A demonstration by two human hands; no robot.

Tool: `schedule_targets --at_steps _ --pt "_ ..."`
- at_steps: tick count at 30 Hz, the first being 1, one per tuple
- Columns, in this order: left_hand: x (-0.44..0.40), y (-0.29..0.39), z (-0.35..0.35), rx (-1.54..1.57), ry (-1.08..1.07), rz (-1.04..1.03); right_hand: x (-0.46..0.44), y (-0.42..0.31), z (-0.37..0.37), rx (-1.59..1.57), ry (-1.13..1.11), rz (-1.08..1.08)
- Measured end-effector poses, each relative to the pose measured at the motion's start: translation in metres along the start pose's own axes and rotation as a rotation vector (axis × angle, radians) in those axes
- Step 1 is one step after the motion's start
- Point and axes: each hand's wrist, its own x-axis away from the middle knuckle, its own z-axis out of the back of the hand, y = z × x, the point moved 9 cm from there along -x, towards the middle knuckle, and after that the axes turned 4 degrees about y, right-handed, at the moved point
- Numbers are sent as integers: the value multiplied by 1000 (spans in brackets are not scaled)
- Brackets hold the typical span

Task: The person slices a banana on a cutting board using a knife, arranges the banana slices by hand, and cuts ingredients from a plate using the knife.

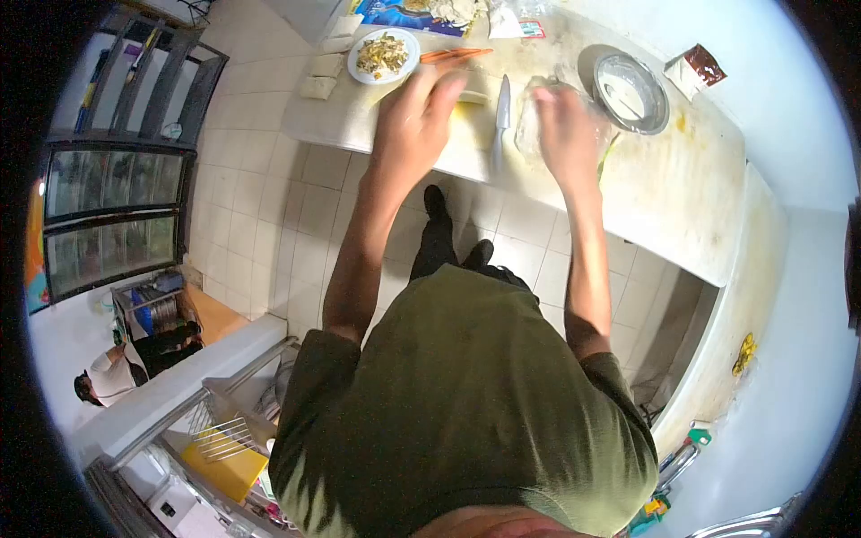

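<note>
My left hand (pixel 414 117) is raised over the counter's front edge, right of a white plate (pixel 383 56) of chopped food. Its fingers are blurred, and I cannot make out whether they hold anything. Over a clear plastic bag (pixel 531 134) is my right hand (pixel 567 125), also smeared by motion; whether it grips the bag is unclear. Between the hands a knife (pixel 503 112) lies with its blade pointing away from me. A metal bowl (pixel 662 100) with white contents stands right of my right hand. Orange chopsticks (pixel 466 53) lie beyond my left hand.
Pale folded pieces (pixel 318 87) line the counter (pixel 664 188) left of the plate. A blue printed packet (pixel 381 13) lies at the back, and a brown and white packet (pixel 698 70) at the back right. Another person (pixel 117 372) is at the far left, beyond a low wall.
</note>
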Motion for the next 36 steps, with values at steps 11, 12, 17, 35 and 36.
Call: schedule_targets --at_steps 11,12,17,35,36 --pt "193 -83 -179 944 -915 670 203 237 -166 262 -903 -297" --pt "226 -105 -195 968 -644 658 215 227 -160 216 -1032 -495" --pt "153 -148 -160 929 -488 794 146 195 -170 279 -950 -397" --pt "-193 -233 303 957 1062 -1020 60 126 -158 339 -579 -551" --pt "-191 -234 306 945 1067 -1028 71 127 -162 268 -622 -616"
